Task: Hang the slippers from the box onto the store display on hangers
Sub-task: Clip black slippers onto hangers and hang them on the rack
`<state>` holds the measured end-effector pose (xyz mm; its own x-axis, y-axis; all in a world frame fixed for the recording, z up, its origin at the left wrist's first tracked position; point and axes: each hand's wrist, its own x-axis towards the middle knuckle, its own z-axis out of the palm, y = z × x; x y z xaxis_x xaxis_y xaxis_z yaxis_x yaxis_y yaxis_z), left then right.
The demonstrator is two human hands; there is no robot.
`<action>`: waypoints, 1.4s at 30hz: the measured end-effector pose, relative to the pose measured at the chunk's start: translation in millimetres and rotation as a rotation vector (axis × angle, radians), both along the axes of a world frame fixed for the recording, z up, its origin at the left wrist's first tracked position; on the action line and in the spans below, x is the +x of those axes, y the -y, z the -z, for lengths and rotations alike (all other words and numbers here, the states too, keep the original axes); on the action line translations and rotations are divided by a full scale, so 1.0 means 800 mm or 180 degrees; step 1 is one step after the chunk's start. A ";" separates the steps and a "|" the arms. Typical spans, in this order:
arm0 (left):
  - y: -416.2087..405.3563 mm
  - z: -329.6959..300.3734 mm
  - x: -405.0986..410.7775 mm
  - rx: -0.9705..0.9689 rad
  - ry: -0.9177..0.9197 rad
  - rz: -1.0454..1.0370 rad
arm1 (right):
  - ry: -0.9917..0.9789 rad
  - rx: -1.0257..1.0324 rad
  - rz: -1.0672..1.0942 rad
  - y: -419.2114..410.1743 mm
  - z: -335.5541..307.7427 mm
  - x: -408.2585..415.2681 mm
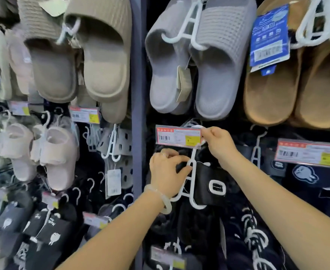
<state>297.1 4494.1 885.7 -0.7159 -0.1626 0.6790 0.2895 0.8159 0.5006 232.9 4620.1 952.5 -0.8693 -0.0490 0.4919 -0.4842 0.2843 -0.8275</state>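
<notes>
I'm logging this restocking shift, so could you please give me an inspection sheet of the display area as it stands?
Surface: dark display wall with a blue-grey upright post; pegs carry price labels.
Job's things: white plastic hanger carrying black slippers with a white buckle, its hook up at the red-and-yellow price label.
Clutter: loose white hanger hooks lower left.
Hands: left hand grips the hanger's frame; right hand pinches its top by the label.
Cables: nothing seen.
Surroundings: beige ribbed slippers, grey waffle-knit slippers, tan suede slippers hang above.
</notes>
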 end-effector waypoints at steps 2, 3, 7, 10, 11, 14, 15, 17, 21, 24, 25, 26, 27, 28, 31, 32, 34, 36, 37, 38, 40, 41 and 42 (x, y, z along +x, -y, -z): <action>0.011 0.000 -0.010 0.0042 -0.0108 -0.0037 | -0.0027 -0.0056 -0.0036 0.011 -0.002 -0.009; 0.016 -0.001 -0.013 0.0049 -0.0087 -0.0030 | 0.0007 -0.0070 -0.0051 0.015 -0.002 -0.014; 0.036 0.002 -0.025 -0.0095 0.0249 -0.0012 | 0.0294 -0.0136 -0.0603 0.026 -0.003 -0.019; 0.047 0.011 -0.030 -0.0005 0.0502 0.0136 | 0.0191 0.0093 -0.0752 0.027 -0.001 -0.019; 0.048 0.013 -0.031 0.0037 0.0529 0.0196 | 0.0136 0.0136 -0.0710 0.025 0.000 -0.018; 0.047 0.016 -0.035 -0.0021 0.0502 0.0289 | -0.0044 0.0366 -0.0498 0.022 0.008 -0.021; 0.047 0.018 -0.035 -0.0060 0.0464 0.0316 | -0.0093 0.0489 -0.0378 0.019 0.015 -0.027; 0.050 0.026 -0.034 -0.0139 0.0308 0.0415 | -0.0065 0.0778 -0.0256 0.015 0.028 -0.025; 0.061 0.041 -0.025 -0.0603 0.0186 0.0546 | -0.0803 0.1599 0.0092 0.000 0.067 -0.005; 0.068 0.052 -0.023 -0.1049 0.0174 0.0532 | -0.0833 0.2188 0.0396 -0.012 0.095 0.013; 0.070 0.056 -0.023 -0.1094 0.0110 0.0554 | -0.0826 0.2337 0.0421 -0.015 0.101 0.017; 0.072 0.058 -0.024 -0.1103 0.0058 0.0575 | -0.0777 0.2449 0.0426 -0.017 0.104 0.021; 0.073 0.060 -0.025 -0.1097 0.0028 0.0587 | -0.0718 0.2526 0.0407 -0.018 0.104 0.024; 0.075 0.061 -0.026 -0.1094 -0.0002 0.0582 | -0.0643 0.2599 0.0402 -0.018 0.101 0.028; 0.080 0.060 -0.028 -0.1129 -0.0121 0.0568 | -0.0412 0.2814 0.0314 -0.017 0.092 0.040; 0.082 0.060 -0.029 -0.1171 -0.0135 0.0566 | -0.0340 0.2878 0.0296 -0.017 0.090 0.045; 0.086 0.058 -0.030 -0.1258 -0.0162 0.0548 | -0.0306 0.2993 0.0346 -0.016 0.089 0.052; 0.086 0.054 -0.029 -0.1304 -0.0137 0.0546 | -0.0486 0.3045 0.0621 -0.013 0.090 0.055; 0.085 0.053 -0.029 -0.1334 -0.0078 0.0561 | -0.0601 0.3091 0.0814 -0.012 0.091 0.055; 0.084 0.052 -0.028 -0.1346 0.0001 0.0591 | -0.0652 0.3174 0.0991 -0.011 0.092 0.052; 0.080 0.051 -0.030 -0.1288 0.0119 0.0682 | -0.0598 0.3368 0.1216 -0.007 0.093 0.047; 0.079 0.050 -0.032 -0.1257 0.0167 0.0719 | -0.0567 0.3463 0.1285 -0.003 0.093 0.044; 0.080 0.048 -0.035 -0.1279 0.0205 0.0733 | -0.0540 0.3544 0.1340 0.001 0.094 0.042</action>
<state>269.5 4430.3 847.0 -0.7452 0.2724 0.6087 0.4646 0.8669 0.1808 266.4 4618.9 877.6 -0.8475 -0.2474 0.4697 -0.2607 0.9647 0.0378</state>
